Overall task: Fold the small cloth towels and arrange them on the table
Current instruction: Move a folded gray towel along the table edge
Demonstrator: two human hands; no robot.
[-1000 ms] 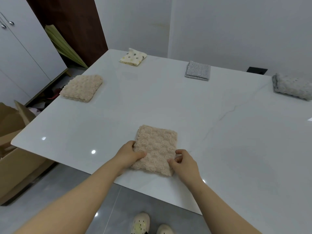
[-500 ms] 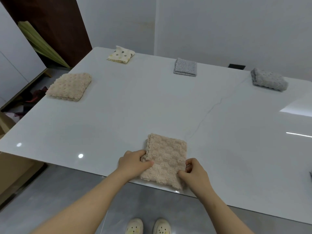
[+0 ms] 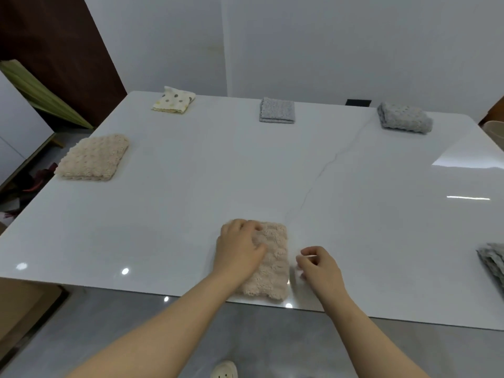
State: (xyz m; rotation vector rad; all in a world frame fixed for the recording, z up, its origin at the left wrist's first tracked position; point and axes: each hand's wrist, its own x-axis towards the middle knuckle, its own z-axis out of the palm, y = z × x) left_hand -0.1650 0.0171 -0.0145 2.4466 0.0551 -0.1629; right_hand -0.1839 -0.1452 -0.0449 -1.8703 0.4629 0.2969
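Observation:
A folded beige towel (image 3: 274, 264) lies at the near edge of the white table (image 3: 245, 173). My left hand (image 3: 240, 248) rests flat on its left half, fingers spread over the top. Just right of the towel my right hand (image 3: 317, 267) hovers, fingers curled and holding nothing. Folded towels lie around the table: a second beige towel (image 3: 92, 158) at the left, a dotted cream towel (image 3: 174, 100) far left, a grey towel (image 3: 276, 110) far middle, a thick grey towel (image 3: 405, 120) far right.
Another grey towel (image 3: 493, 264) shows partly at the right edge of the view. A dark brown door (image 3: 54, 50) and a green folded item (image 3: 41, 94) stand left of the table. Clutter lies on the floor at the left. My shoe (image 3: 225, 371) is below the table's near edge.
My left hand has moved onto the top of the beige towel. My right hand has let go of the towel's right edge and drawn off to the right. The view has shifted right.

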